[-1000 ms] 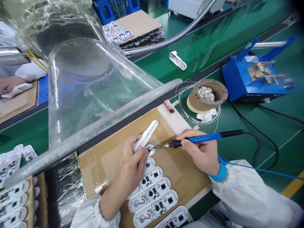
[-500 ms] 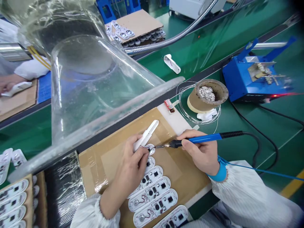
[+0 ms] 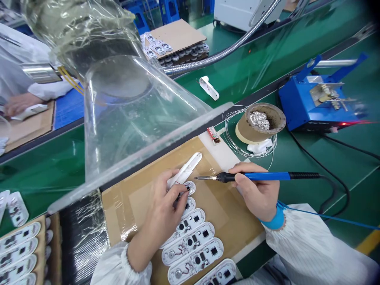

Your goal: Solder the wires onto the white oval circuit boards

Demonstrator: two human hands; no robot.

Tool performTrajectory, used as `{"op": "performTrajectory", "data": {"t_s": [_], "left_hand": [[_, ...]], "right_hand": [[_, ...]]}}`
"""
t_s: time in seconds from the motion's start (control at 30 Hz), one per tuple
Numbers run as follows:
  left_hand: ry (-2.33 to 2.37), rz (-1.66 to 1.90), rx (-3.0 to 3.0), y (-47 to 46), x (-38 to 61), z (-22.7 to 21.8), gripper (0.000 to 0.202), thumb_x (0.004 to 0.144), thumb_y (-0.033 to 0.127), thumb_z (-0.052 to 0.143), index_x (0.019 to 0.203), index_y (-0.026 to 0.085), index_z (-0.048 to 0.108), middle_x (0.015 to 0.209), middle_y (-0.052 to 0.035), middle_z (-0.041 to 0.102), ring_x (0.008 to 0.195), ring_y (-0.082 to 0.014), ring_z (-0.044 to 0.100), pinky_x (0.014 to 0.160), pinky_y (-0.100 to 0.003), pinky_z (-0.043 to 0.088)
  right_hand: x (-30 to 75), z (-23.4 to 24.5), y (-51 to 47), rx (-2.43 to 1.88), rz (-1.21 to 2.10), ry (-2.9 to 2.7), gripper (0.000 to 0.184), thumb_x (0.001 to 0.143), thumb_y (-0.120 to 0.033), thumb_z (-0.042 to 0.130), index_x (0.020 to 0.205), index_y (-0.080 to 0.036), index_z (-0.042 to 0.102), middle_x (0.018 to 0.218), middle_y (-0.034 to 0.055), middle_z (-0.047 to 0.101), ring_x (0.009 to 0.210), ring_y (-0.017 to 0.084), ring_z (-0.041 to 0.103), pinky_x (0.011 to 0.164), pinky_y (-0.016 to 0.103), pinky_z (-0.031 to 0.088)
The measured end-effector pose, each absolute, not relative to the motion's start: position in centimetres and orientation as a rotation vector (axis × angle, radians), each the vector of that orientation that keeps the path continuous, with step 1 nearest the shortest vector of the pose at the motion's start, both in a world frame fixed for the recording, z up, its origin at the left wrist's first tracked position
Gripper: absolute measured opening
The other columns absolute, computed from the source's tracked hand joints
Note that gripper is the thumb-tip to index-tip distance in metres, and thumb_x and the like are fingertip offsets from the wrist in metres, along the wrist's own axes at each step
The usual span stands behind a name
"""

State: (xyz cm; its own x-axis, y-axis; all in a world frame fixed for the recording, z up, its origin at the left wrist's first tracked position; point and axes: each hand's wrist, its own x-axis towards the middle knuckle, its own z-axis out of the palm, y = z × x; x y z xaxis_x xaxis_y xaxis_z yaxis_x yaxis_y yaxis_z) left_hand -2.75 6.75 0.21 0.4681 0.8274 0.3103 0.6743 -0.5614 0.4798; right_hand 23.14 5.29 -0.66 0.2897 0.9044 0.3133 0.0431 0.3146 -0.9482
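Observation:
My right hand [image 3: 257, 190] is closed round a blue-handled soldering iron [image 3: 261, 176], whose tip points left, just above and clear of the nearest circuit-board piece [image 3: 190, 188]. My left hand [image 3: 166, 202] pinches a slim white plastic casing [image 3: 190, 166] that slants up to the right over the cardboard. Its thumb and index finger come together by the end of that board piece; anything tiny between them is hidden. Below lies a row of several white oval casings with circuit boards [image 3: 192, 243], partly covered by my left hand.
A clear plastic fume hood [image 3: 133, 118] stands over the upper left. At right are a cup of metal wool [image 3: 247, 128], a solder wire coil [image 3: 230, 136] and a blue iron stand [image 3: 311, 99]. Another person's hand [image 3: 25, 103] works at far left.
My right hand has drawn the soldering iron back to the right and slightly up, its tip leaving the board piece. My left hand stays almost in place. The view has shifted slightly.

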Motion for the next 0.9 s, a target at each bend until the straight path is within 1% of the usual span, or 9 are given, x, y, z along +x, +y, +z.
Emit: {"op": "performTrajectory", "data": {"t_s": [0.1,0.3,0.4,0.53,0.63,0.7,0.77,0.83,0.9], "left_hand": [[1.285,0.746,2.408,6.8,-2.6,0.4,0.014,0.103,0.011,0.062,0.106,0.024,0.06,0.144,-0.011,0.055,0.137,-0.0295,0.058,0.107,-0.052,0.051],[1.252,0.749,2.468,6.9,-2.7,0.8,0.017,0.104,0.009,0.06,0.11,0.025,0.061,0.139,-0.0096,0.057,0.132,-0.0262,0.059,0.105,-0.046,0.047],[1.277,0.76,2.356,7.0,-2.9,0.8,0.016,0.105,0.011,0.058,0.107,0.026,0.062,0.138,-0.0078,0.057,0.135,-0.0249,0.056,0.109,-0.046,0.045],[1.302,0.732,2.154,7.1,-3.1,0.7,0.013,0.108,0.018,0.056,0.103,0.027,0.064,0.142,-0.0069,0.054,0.141,-0.0236,0.052,0.117,-0.048,0.042],[1.313,0.744,2.083,7.1,-3.2,0.5,0.014,0.109,0.022,0.056,0.102,0.027,0.067,0.142,-0.0073,0.056,0.142,-0.0233,0.052,0.119,-0.047,0.042],[1.315,0.769,2.039,7.1,-3.3,0.4,0.016,0.109,0.023,0.057,0.1,0.027,0.069,0.139,-0.0075,0.057,0.142,-0.0232,0.053,0.119,-0.046,0.042],[1.318,0.796,1.978,7.3,-3.5,0.3,0.018,0.109,0.026,0.058,0.097,0.026,0.071,0.136,-0.0081,0.059,0.139,-0.0234,0.055,0.118,-0.044,0.044],[1.319,0.814,1.905,7.5,-3.7,0.3,0.02,0.109,0.031,0.059,0.094,0.025,0.072,0.134,-0.0089,0.06,0.135,-0.0236,0.057,0.115,-0.043,0.046],[1.315,0.835,1.839,7.7,-3.8,0.2,0.023,0.109,0.036,0.06,0.093,0.025,0.074,0.134,-0.0096,0.061,0.131,-0.0238,0.06,0.111,-0.041,0.049]], "right_hand": [[23.1,-0.9,5.2,-1.092,0.78,-1.111,0.016,0.093,-0.014,0.071,0.095,-0.024,0.083,0.076,-0.0009,0.073,0.058,0.014,0.063,0.053,0.027,0.051],[22.9,-1.0,5.1,-1.09,0.783,-1.121,0.016,0.095,-0.015,0.071,0.097,-0.026,0.082,0.078,-0.0012,0.074,0.058,0.014,0.063,0.053,0.027,0.051],[22.9,-1.1,5.1,-1.087,0.765,-1.158,0.016,0.097,-0.015,0.071,0.099,-0.026,0.082,0.079,-0.001,0.074,0.061,0.014,0.065,0.058,0.028,0.054],[22.9,-1.5,4.8,-1.066,0.787,-1.142,0.017,0.101,-0.017,0.069,0.105,-0.028,0.082,0.081,-0.0008,0.073,0.065,0.015,0.066,0.062,0.029,0.055],[22.7,-1.3,4.6,-1.06,0.796,-1.186,0.023,0.103,-0.018,0.07,0.118,-0.031,0.081,0.091,0.0003,0.077,0.076,0.017,0.071,0.072,0.032,0.06],[22.3,-0.8,4.7,-1.029,0.794,-1.264,0.032,0.103,-0.017,0.07,0.13,-0.033,0.078,0.1,0.0011,0.08,0.087,0.018,0.075,0.082,0.034,0.063],[21.6,-0.2,5.2,-0.972,0.802,-1.348,0.04,0.104,-0.014,0.07,0.138,-0.034,0.074,0.108,0.0019,0.081,0.096,0.019,0.078,0.088,0.035,0.064],[20.6,0.2,5.8,-0.929,0.799,-1.428,0.041,0.104,-0.012,0.069,0.139,-0.032,0.073,0.112,0.0035,0.08,0.101,0.019,0.078,0.09,0.034,0.065],[19.6,0.3,6.4,-0.931,0.811,-1.491,0.037,0.104,-0.011,0.068,0.136,-0.03,0.073,0.116,0.0056,0.078,0.105,0.019,0.077,0.093,0.034,0.065]]}}
